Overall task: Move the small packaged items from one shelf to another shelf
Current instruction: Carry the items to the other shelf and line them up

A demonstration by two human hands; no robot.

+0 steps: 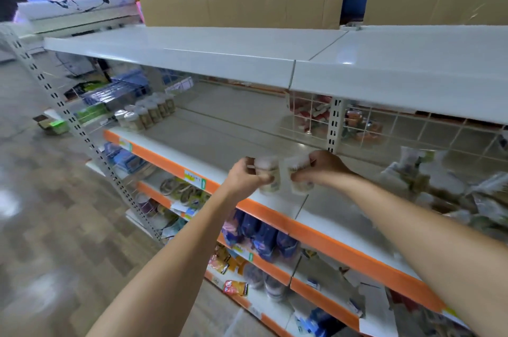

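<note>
- Both arms out over the orange-edged shelf (275,211), one small jar in each fist.
- My left hand (247,175) has fingers and thumb wrapped round the left jar (268,175), white lid up, tilted a touch.
- My right hand (323,169) clamps the right jar (298,177) from the side, fingers curled over its lid end; that one leans harder to the left.
- The two jars sit just beside each other in the air, near touching, above the front part of the shelf board.
- Down at the far left of this shelf stands the row of matching jars (149,114), so I reckon that is where these belong.
- The frame is smeared with motion, so I cannot tell whether either jar's base rests on the board.
- Risk one: the jars knock together and one twists out of a grip that covers only part of it.
- Risk two: the tilted right jar goes down on its edge and rolls off the orange lip to the floor.
- Risk three: sliding into the standing row too fast topples it, since those jars are packed close.
- The loose packets (439,188) heaped on the right could snag my right forearm as I swing across.
</note>
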